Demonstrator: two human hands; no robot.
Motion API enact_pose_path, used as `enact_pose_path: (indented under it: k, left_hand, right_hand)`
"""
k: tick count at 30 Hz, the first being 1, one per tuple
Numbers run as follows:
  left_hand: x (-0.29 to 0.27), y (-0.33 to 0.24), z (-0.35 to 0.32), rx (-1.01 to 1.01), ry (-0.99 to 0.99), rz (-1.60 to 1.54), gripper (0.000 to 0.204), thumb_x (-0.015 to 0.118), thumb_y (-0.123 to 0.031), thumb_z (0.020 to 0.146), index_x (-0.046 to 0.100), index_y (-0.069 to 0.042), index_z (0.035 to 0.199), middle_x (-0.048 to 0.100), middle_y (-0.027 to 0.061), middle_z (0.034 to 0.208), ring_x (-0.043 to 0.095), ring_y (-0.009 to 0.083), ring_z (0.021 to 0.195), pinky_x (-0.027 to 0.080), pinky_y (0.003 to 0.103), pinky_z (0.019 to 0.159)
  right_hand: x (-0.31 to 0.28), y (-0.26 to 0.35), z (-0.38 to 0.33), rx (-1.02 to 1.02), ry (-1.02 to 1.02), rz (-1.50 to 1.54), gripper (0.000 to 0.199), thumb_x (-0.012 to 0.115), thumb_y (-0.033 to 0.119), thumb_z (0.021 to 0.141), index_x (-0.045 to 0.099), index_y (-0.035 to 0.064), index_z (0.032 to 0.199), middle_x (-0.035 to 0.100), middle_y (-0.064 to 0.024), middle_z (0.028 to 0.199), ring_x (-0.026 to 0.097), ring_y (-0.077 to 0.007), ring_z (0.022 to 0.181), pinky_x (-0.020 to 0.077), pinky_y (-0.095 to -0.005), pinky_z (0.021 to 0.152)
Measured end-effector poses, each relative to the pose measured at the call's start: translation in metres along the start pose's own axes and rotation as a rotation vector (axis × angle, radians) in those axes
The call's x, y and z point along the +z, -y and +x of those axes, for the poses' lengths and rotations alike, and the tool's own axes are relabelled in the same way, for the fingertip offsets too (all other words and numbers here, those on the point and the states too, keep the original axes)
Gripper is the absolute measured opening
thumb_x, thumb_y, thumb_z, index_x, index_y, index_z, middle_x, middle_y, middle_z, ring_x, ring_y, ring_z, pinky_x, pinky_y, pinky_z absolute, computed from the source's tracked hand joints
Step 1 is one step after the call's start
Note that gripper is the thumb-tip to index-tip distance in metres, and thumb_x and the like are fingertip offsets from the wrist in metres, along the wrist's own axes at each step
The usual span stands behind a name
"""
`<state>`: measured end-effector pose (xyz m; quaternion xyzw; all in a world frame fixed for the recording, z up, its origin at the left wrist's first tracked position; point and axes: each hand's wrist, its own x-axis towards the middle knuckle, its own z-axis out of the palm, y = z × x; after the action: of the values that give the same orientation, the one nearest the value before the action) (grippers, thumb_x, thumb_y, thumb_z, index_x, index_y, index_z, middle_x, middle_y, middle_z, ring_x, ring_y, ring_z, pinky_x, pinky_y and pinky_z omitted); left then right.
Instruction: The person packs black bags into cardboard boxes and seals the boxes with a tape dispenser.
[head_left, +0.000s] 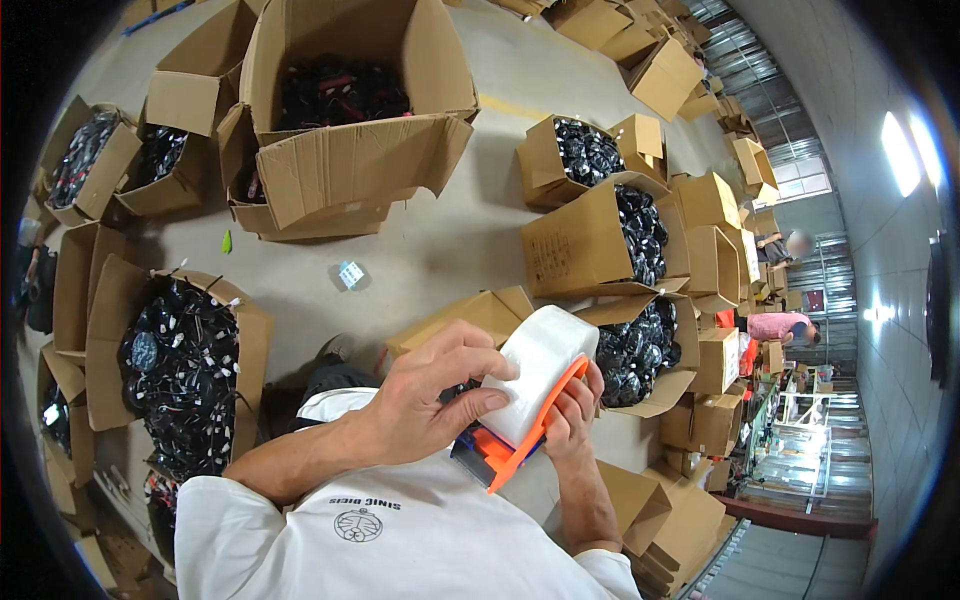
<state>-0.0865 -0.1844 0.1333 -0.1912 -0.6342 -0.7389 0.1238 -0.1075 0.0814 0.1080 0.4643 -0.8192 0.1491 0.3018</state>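
— Head view first: what have you got?

— My left hand (425, 405) is curled over a thick white roll of packing tape (538, 368) on an orange plastic dispenser (528, 440), thumb and fingers pressed on the roll. My right hand (572, 408) grips the dispenser from underneath, fingers wrapped round its orange edge.

— And where's that?

— Close to my chest, over the concrete floor (440, 240), among open cardboard boxes (590, 245) of black parts.

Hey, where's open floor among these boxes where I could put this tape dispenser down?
The widest bare floor lies between the big torn carton and the cartons of black parts on the right, around a small white scrap. The left side by the open carton of black parts is crowded.
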Motion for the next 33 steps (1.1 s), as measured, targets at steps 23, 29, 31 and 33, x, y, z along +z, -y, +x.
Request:
enact_pose_path:
  k: [23, 29, 31, 33]
  left_hand:
    - [0.013, 0.017, 0.01, -0.692, 0.138, -0.849, 0.056, 0.073, -0.022, 0.1, 0.051, 0.006, 0.143, 0.066, 0.0116, 0.13, 0.064, 0.017, 0.117, 0.053, 0.035, 0.102]
    - [0.019, 0.024, 0.007, -0.618, -0.025, -0.711, 0.057, 0.076, -0.018, 0.097, 0.051, 0.007, 0.142, 0.065, 0.0127, 0.129, 0.062, 0.0174, 0.117, 0.053, 0.033, 0.101]
    - [0.021, 0.025, 0.007, -0.591, -0.043, -0.655, 0.057, 0.077, -0.017, 0.097, 0.051, 0.008, 0.141, 0.065, 0.0128, 0.128, 0.062, 0.0175, 0.117, 0.053, 0.033, 0.1]
    - [0.024, 0.024, 0.008, -0.586, -0.021, -0.572, 0.058, 0.077, -0.018, 0.096, 0.051, 0.008, 0.141, 0.065, 0.0127, 0.127, 0.061, 0.0175, 0.117, 0.054, 0.032, 0.098]
  right_hand:
    - [0.005, -0.006, 0.003, 0.081, 0.126, 0.018, 0.032, 0.075, 0.009, 0.077, 0.06, 0.0066, 0.104, 0.068, -0.0106, 0.113, 0.064, -0.0326, 0.114, 0.0407, -0.0602, 0.114]
    - [-0.01, 0.009, 0.027, 0.518, 0.325, 0.551, 0.071, 0.072, 0.005, 0.078, 0.051, -0.0043, 0.145, 0.053, -0.023, 0.147, 0.045, -0.0422, 0.144, 0.0352, -0.052, 0.121]
    - [-0.019, 0.013, 0.036, 0.807, 0.203, 1.357, 0.07, 0.072, 0.004, 0.081, 0.05, -0.0055, 0.146, 0.052, -0.023, 0.149, 0.045, -0.0395, 0.145, 0.0362, -0.0466, 0.119]
    - [-0.011, 0.023, 0.042, 0.808, 0.18, 1.248, 0.065, 0.078, 0.009, 0.083, 0.054, -0.0031, 0.142, 0.056, -0.0216, 0.144, 0.05, -0.0386, 0.14, 0.0421, -0.0441, 0.113]
